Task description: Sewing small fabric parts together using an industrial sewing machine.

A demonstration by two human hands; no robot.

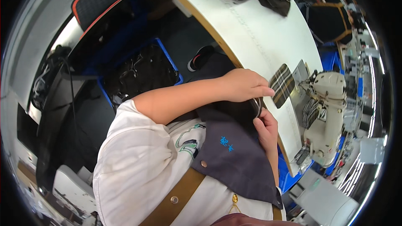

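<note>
Loosely curled left hand [243, 85], grip unclear, at dark striped fabric [258, 106], right hand [267, 128] pinching its edge

White short-sleeved shirt [130, 169] with green print [187, 145], dark grey apron [238, 171] with blue embroidery [230, 147], brown straps [186, 187], gold pendant [235, 199].

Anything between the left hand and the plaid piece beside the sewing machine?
Nothing visible. The left hand's fingertips are right at the plaid piece's near edge; whether they touch, I can't tell. The sewing machine stands beyond its far side.
</note>
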